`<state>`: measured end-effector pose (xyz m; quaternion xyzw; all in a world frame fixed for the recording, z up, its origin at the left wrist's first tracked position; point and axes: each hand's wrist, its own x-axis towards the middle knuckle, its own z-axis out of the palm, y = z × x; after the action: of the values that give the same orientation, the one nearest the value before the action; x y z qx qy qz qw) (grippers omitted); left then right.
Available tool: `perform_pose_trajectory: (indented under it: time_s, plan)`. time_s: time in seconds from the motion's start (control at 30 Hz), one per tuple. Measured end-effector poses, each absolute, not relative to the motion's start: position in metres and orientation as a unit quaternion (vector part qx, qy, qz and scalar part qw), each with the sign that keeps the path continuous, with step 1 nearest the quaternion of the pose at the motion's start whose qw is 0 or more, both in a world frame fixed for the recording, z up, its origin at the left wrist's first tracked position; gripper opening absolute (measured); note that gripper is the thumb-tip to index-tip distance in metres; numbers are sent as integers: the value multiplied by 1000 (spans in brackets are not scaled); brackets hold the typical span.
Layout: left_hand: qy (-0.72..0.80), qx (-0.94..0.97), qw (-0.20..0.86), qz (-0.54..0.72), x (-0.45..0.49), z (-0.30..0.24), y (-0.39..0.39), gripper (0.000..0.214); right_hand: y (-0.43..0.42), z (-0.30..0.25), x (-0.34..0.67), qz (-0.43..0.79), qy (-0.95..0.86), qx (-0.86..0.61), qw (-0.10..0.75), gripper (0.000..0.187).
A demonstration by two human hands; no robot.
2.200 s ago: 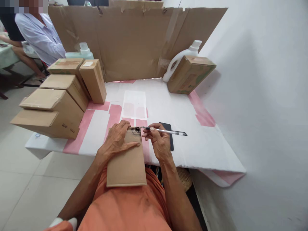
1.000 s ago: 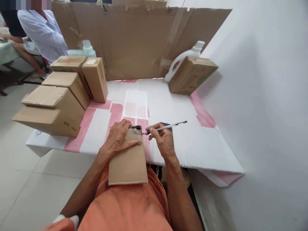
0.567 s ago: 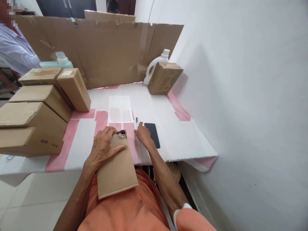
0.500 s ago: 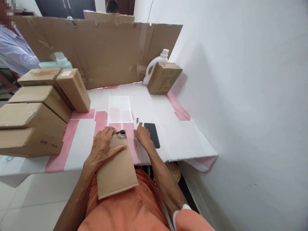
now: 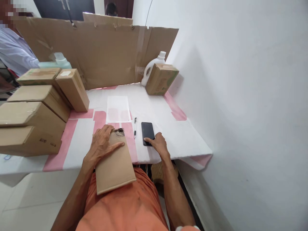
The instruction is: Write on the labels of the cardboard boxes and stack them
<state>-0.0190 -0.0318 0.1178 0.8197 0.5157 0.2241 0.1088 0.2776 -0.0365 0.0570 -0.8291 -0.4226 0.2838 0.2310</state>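
Note:
My left hand (image 5: 102, 141) grips a flat brown cardboard piece (image 5: 116, 170) at its upper left, thumb stretched across the face. Near its top edge is a round black spot ringed by dark scribble-like lines. The cardboard's lower end overhangs the table edge above my lap. On the right, a black smartphone (image 5: 148, 131) lies on the cloth. My right hand (image 5: 160, 144) holds its lower right side, with the thumb over the screen and the fingers along the edge. Between cardboard and phone a pen (image 5: 135, 128) lies lengthwise, touched by neither hand.
A whitish sheet (image 5: 117, 109) lies on the white-and-pink tablecloth (image 5: 98, 96). Cardboard boxes (image 5: 48, 128) are stacked on the left. A white jug (image 5: 150, 69) and a box (image 5: 161, 80) stand back right, before a cardboard screen (image 5: 108, 54). A person's sleeve (image 5: 15, 45) shows far left.
My right hand has let go of the pen and moved right onto the smartphone, which has turned slightly. My left hand keeps its hold on the cardboard. The view has shifted a little.

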Motion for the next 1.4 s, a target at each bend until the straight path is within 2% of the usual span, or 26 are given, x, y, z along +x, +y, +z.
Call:
perform_pose_trajectory:
  time_s: [0.13,0.2,0.3,0.4,0.47,0.53,0.6,0.7,0.8,0.87,1.13,1.3,1.4]
  plan:
    - [520,816,113,224,-20,119,-34,56,-32,46,272,387,-401,-765,324,33]
    - [524,815,114,221,-20,119,-35,56,-34,47,266,454,-388,-713,368,26]
    - [526,815,114,217,-19,119,-35,56,-48,61,254,531,-360,-630,437,33]
    - [523,817,111,214,-18,119,-34,56,-67,91,242,610,-316,-477,549,39]
    - [523,818,110,211,-17,119,-32,55,-76,113,233,641,-304,-382,592,40]
    - [525,817,114,209,-17,119,-30,53,-80,129,222,679,-312,-318,583,38]
    - [524,816,124,211,-18,120,-29,47,-80,135,209,754,-301,-254,526,35]
    - [522,817,129,210,-19,121,-30,33,-79,131,188,832,-256,-198,451,53]
    - [522,818,121,208,-19,122,-32,30,-79,125,172,827,-234,-189,475,72]
    - [520,819,121,209,-18,123,-33,32,-80,125,169,819,-232,-193,488,76]
    - [520,816,128,217,-18,121,-35,33,-83,129,176,823,-232,-206,475,54]
    - [510,823,137,209,-21,123,-36,33,-82,131,169,843,-230,-197,445,66]
    - [517,820,136,205,-21,124,-37,30,-82,131,167,845,-229,-200,439,61]
